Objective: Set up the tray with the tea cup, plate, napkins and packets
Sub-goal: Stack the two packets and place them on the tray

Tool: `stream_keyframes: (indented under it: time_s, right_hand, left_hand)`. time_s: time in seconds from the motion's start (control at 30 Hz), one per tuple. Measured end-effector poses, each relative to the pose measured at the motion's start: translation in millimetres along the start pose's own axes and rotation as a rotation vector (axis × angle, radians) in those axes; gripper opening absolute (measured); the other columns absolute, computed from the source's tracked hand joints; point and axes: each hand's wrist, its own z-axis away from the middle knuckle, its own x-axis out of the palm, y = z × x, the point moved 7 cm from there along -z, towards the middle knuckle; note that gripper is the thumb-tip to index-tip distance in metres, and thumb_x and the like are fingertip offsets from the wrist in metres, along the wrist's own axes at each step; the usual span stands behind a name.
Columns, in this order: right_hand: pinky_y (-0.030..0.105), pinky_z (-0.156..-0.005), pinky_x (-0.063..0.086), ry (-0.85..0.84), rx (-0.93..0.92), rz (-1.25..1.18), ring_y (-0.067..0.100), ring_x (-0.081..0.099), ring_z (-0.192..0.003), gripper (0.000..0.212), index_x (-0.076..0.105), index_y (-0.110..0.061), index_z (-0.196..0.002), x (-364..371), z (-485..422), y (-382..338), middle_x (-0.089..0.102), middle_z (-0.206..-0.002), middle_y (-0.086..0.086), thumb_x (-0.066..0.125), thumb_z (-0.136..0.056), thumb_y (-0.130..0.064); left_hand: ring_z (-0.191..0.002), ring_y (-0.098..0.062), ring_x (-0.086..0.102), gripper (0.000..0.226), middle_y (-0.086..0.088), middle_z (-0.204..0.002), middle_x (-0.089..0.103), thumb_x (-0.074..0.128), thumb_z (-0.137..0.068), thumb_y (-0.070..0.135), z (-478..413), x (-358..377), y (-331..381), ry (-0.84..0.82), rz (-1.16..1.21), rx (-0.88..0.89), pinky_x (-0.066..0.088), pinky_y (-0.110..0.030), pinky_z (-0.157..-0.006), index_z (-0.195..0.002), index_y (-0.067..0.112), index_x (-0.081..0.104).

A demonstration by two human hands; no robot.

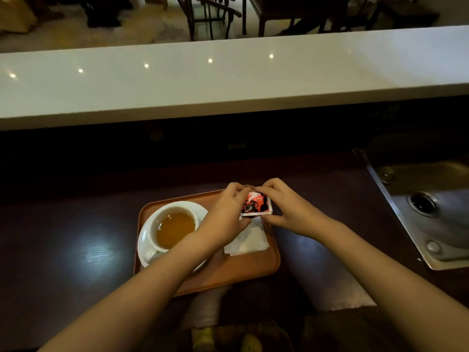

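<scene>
An orange tray (243, 269) lies on the dark counter in front of me. On its left half stands a white cup (175, 226) full of amber tea, set on a white plate (203, 210). White napkins (250, 240) lie on the tray's right half. Just above the napkins, both hands hold a small stack of red, black and white packets (256, 205). My left hand (225, 214) grips the stack's left edge, and my right hand (281, 204) pinches its right edge and lower corner. My left forearm hides part of the plate.
A steel sink (429, 209) is set into the counter at the right. A raised white bar top (228, 77) runs across the far side, with chairs and a table beyond it. The dark counter (63, 237) extends to the left of the tray.
</scene>
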Motion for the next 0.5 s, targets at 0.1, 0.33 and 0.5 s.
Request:
stream_keyframes:
  time_s: [0.1, 0.33, 0.5]
  right_hand:
    - [0.021, -0.088, 0.045, -0.026, 0.005, -0.015, 0.011, 0.047, -0.106, 0.062, 0.035, -0.017, -0.136, 15, 14, 5, 0.039, -0.125, 0.0, 0.064, -0.081, -0.023]
    - [0.021, -0.087, 0.044, -0.088, 0.009, -0.018, 0.012, 0.046, -0.112, 0.064, 0.033, -0.021, -0.136, 54, 38, 11, 0.04, -0.129, -0.001, 0.065, -0.08, -0.028]
    - [0.028, -0.096, 0.038, -0.115, -0.025, 0.045, 0.012, 0.04, -0.116, 0.06, 0.038, -0.025, -0.131, 70, 46, 10, 0.046, -0.129, -0.002, 0.065, -0.078, -0.035]
  left_hand:
    - [-0.116, -0.023, 0.047, 0.066, -0.007, -0.136, 0.039, 0.067, -0.08, 0.016, 11, 14, 0, -0.037, -0.008, 0.0, 0.045, -0.028, -0.094, -0.137, 0.015, 0.034]
    - [-0.115, -0.02, 0.049, 0.059, -0.006, -0.133, 0.046, 0.065, -0.081, 0.022, 50, 45, -14, -0.047, 0.008, -0.094, 0.043, -0.029, -0.096, -0.134, 0.017, 0.038]
    - [-0.116, -0.018, 0.043, 0.057, -0.005, -0.13, 0.049, 0.065, -0.079, 0.027, 70, 57, -18, -0.02, -0.017, -0.104, 0.038, -0.03, -0.098, -0.13, 0.018, 0.041]
